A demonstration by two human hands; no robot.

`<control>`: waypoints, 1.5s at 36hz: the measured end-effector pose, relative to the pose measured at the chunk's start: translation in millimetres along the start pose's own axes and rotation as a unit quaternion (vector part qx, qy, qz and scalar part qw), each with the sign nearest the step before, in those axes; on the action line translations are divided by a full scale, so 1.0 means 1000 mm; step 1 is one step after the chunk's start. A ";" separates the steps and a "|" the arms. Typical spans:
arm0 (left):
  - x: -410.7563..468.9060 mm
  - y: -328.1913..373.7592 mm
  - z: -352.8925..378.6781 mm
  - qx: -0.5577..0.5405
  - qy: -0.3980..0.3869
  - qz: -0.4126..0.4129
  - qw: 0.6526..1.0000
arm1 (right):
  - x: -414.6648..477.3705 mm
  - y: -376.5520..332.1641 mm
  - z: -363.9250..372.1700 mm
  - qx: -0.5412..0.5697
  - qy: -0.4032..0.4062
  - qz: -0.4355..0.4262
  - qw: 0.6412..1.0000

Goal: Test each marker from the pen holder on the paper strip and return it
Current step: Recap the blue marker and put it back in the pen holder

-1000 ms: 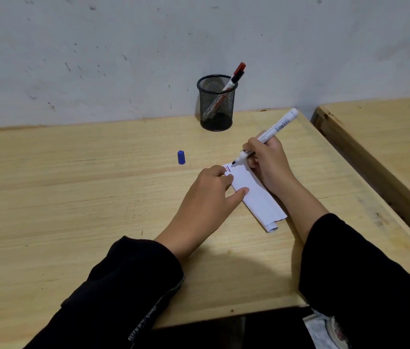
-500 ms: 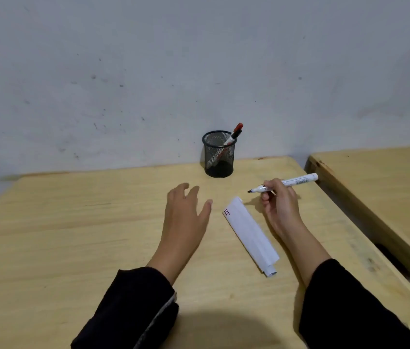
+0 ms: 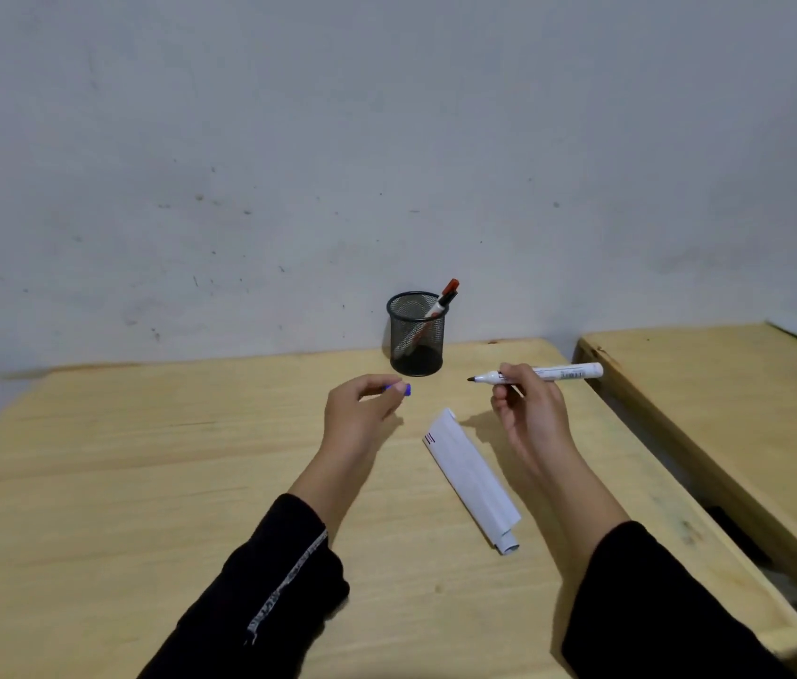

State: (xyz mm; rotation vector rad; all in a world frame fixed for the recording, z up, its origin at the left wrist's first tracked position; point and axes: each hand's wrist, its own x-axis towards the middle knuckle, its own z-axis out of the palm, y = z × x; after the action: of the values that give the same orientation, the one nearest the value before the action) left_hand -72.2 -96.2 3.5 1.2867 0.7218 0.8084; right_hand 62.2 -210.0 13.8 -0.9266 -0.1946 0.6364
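Observation:
My right hand holds an uncapped white marker level above the table, its dark tip pointing left. My left hand pinches the small blue cap between its fingertips, a short way left of the marker's tip. The folded white paper strip lies on the wooden table between my hands, with short ink marks at its far end. At the back, against the wall, stands the black mesh pen holder with a red-capped and a black-capped marker leaning in it.
A second wooden table stands to the right, separated by a narrow gap. A grey scuffed wall rises directly behind the pen holder. My black sleeves cover both forearms near the front edge.
My right hand lifted the marker off the paper and turned it level. My left hand left the strip, reached to the blue cap on the table and picked it up. My view tilted upward.

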 end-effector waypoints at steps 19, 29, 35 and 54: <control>-0.017 0.034 0.023 -0.213 -0.086 -0.062 0.971 | -0.022 -0.013 0.027 -0.069 -0.115 -0.082 0.988; -0.025 0.039 0.014 -0.142 -0.114 -0.050 0.982 | -0.027 -0.011 0.023 -0.129 -0.190 -0.109 0.967; -0.026 0.043 0.009 -0.115 -0.132 -0.032 0.984 | -0.028 -0.010 0.022 -0.152 -0.203 -0.143 0.957; -0.007 0.069 -0.010 -0.126 -0.059 0.055 0.989 | -0.020 -0.030 0.009 -0.167 -0.213 -0.081 0.959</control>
State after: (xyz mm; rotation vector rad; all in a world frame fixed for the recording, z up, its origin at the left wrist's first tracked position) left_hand -92.3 -90.1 70.3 1.1408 0.4424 0.8751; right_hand 54.8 -228.6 45.3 -1.0747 -0.7748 0.6556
